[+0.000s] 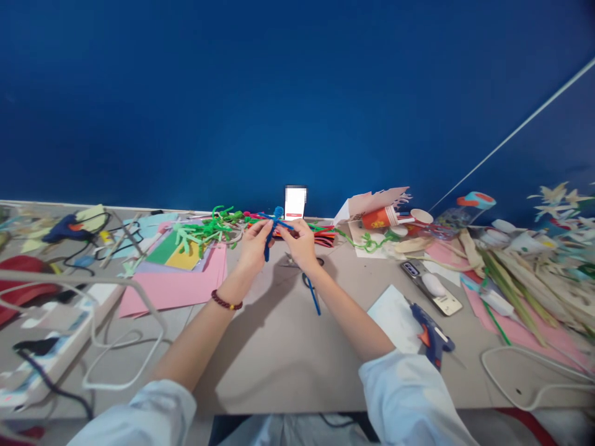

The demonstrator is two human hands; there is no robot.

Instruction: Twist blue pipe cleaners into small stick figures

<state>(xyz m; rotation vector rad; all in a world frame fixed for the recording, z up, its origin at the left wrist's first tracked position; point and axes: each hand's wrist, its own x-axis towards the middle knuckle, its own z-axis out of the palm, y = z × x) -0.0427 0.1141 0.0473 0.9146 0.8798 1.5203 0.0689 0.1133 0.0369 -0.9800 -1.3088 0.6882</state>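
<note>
Between my two hands is a blue pipe-cleaner figure [278,214], with a rounded coil at its top and arms crossing below it. My left hand [252,249] is closed on its left side, a thick blue strand hanging by the fingertips. On the other side, my right hand [300,244] pinches a strand near the crossing. A pair of scissors [320,262] lies partly hidden under my right wrist. Close by rests a blue pipe cleaner [317,301]. Behind the hands are several red and green pipe cleaners [324,233] and an upright phone with a lit screen [294,201].
Green pipe-cleaner pieces [218,224] lie on coloured paper and pink sheets [171,288] at left, near a white power strip [60,341]. To the right are a glue gun [431,334], a phone [432,288], an orange paper cup [379,218] and dried husks [515,285]. A blue wall [279,105] stands behind.
</note>
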